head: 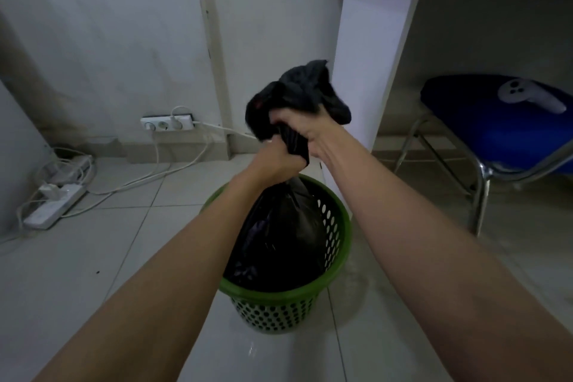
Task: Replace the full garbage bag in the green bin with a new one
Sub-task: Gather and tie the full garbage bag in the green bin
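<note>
A round green bin (pixel 338 245) with a perforated wall stands on the tiled floor in the middle of the view. A full black garbage bag (pixel 285 245) fills it, and its gathered neck rises above the rim. My left hand (pixel 276 161) is closed around the bag's neck just above the bin. My right hand (pixel 307 130) grips the neck right above the left one. The bag's loose top (pixel 300 93) bunches out above both hands. No new bag is in view.
A white desk panel (pixel 372 49) stands just behind the bin on the right. Under the desk is a blue chair (pixel 483 124) with a white controller (pixel 530 96) on its seat. White power strips and cables (pixel 55 201) lie on the floor at the left, below a wall socket (pixel 166 124).
</note>
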A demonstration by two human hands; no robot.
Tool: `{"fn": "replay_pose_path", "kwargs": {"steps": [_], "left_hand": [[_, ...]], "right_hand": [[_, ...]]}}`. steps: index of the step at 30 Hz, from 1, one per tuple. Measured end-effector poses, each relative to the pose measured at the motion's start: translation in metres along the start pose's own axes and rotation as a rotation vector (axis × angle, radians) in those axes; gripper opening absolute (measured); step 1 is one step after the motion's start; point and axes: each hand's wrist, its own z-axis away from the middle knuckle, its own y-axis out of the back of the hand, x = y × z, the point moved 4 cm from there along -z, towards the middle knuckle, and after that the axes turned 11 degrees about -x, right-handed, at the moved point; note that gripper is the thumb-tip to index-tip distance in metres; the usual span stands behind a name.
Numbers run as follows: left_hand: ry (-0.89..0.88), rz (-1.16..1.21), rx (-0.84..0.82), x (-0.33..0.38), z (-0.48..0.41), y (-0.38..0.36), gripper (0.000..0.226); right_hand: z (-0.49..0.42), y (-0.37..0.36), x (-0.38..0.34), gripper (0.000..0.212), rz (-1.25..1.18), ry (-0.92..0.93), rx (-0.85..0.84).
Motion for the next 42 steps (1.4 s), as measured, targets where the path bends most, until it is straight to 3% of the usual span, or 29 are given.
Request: {"fn": "replay_pose_path", "kwargs": {"steps": [5, 8, 10, 13, 14, 17, 19, 21, 23, 25, 28, 31, 34, 42], "left_hand": [[-0.027, 0.139, 0.066, -0.016, 0.004, 0.003, 0.028], [-0.046, 0.168, 0.05, -0.028, 0.013, 0.003, 0.03], [-0.05, 0.233, 0.056, -0.042, 0.024, -0.001, 0.03], [0.012, 0.212, 0.103, -0.058, 0.035, -0.003, 0.03], [0.039, 0.199, 0.127, -0.06, 0.032, -0.001, 0.025], [0.088, 0.275, 0.177, -0.059, 0.017, 0.008, 0.016], [0.103, 0.297, 0.197, -0.056, 0.009, 0.009, 0.024], [0.033, 0.233, 0.211, -0.049, 0.005, 0.004, 0.033], [-0.086, 0.199, 0.199, -0.035, 0.007, 0.0, 0.02], [-0.162, 0.131, 0.153, -0.028, 0.01, 0.0, 0.008], [-0.157, 0.162, 0.066, -0.038, 0.013, -0.006, 0.017], [-0.011, 0.067, -0.033, -0.061, 0.015, -0.025, 0.032], [0.014, -0.028, -0.084, -0.075, 0.013, -0.037, 0.034], [0.019, -0.133, -0.098, -0.099, 0.015, -0.047, 0.019]], "right_hand": [[-0.017, 0.009, -0.027, 0.038, -0.361, -0.028, 0.046], [-0.015, 0.034, -0.038, 0.014, -0.542, 0.033, 0.058], [-0.019, 0.062, -0.053, 0.025, -0.707, 0.127, 0.142], [-0.008, 0.084, -0.064, 0.012, -0.673, 0.225, 0.251], [-0.001, 0.08, -0.06, 0.022, -0.62, 0.223, 0.253], [0.016, 0.056, -0.011, 0.105, -0.556, 0.107, 0.215], [0.023, 0.022, 0.027, 0.119, -0.392, 0.042, 0.002], [0.03, -0.013, 0.056, 0.108, -0.154, -0.034, -0.201], [0.026, -0.028, 0.062, 0.087, -0.051, -0.076, -0.124], [0.015, -0.025, 0.06, 0.07, -0.094, -0.065, 0.031], [0.007, -0.015, 0.044, 0.025, -0.334, 0.004, 0.012], [0.006, 0.004, 0.036, 0.029, -0.578, -0.003, 0.01], [0.001, 0.025, 0.034, 0.038, -0.65, 0.02, 0.055], [0.001, 0.046, 0.023, 0.05, -0.774, 0.119, 0.037]]}}
